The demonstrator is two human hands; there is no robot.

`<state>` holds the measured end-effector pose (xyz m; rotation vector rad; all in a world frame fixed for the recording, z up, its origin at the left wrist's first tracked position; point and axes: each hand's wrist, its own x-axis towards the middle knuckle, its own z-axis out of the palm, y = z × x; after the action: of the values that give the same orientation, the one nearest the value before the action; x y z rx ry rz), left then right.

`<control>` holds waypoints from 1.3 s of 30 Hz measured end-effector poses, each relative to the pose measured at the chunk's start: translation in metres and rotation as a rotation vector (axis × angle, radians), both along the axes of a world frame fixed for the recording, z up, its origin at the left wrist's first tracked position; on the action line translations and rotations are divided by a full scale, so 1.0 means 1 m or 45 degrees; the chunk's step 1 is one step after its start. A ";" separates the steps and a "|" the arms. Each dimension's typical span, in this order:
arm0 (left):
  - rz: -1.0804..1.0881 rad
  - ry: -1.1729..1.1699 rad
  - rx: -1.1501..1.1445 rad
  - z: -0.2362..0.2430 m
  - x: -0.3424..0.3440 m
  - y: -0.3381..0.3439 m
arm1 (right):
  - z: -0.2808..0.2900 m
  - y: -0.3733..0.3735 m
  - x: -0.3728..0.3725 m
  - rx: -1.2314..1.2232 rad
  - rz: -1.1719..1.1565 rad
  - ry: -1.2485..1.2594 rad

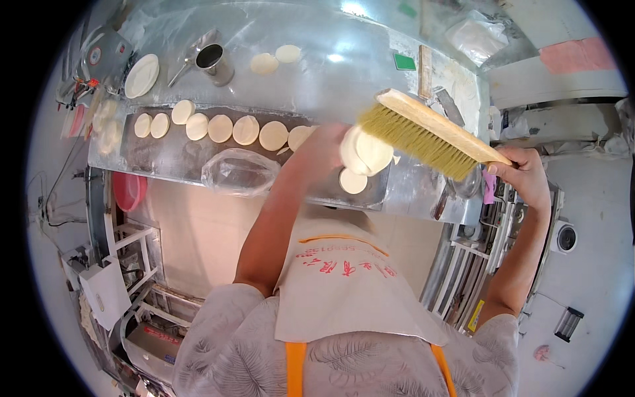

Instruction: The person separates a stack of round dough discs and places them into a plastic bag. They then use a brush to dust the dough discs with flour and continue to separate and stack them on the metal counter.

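My right hand (524, 173) is closed around the handle of a wooden bench brush (430, 126). Its yellow-green bristles hang down over the right part of the table. My left hand (325, 144), smeared by motion, grips the left edge of a few pale dough rounds (368, 152) that overlap and appear raised off the surface. Its fingertips are partly hidden. Just below them a smaller dough round (354, 180) lies on the dark board (317, 192). A row of several flat dough rounds (246, 130) stretches leftward along the same board.
On the metal table (297, 86) stand a steel cup (215, 64) and a white plate (141, 76), with two dough rounds (264, 63) farther back. A clear plastic bag (241, 172) lies at the front edge. A green card (404, 62) and wooden stick (424, 71) lie back right.
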<state>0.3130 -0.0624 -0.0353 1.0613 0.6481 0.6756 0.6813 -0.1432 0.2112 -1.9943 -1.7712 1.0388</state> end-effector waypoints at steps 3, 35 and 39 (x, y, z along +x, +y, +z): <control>-0.015 0.087 -0.218 0.001 0.005 0.013 | 0.005 0.005 -0.012 0.027 -0.203 -0.059; -0.084 0.214 0.072 0.014 -0.018 0.000 | 0.001 0.003 -0.011 0.180 -0.216 -0.128; -0.086 0.473 0.037 0.037 -0.015 0.012 | 0.001 0.001 -0.011 0.087 -0.182 -0.057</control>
<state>0.2984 -0.0500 0.0012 1.2434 0.9188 0.4320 0.6701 -0.1420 0.2123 -2.0826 -1.6345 0.8845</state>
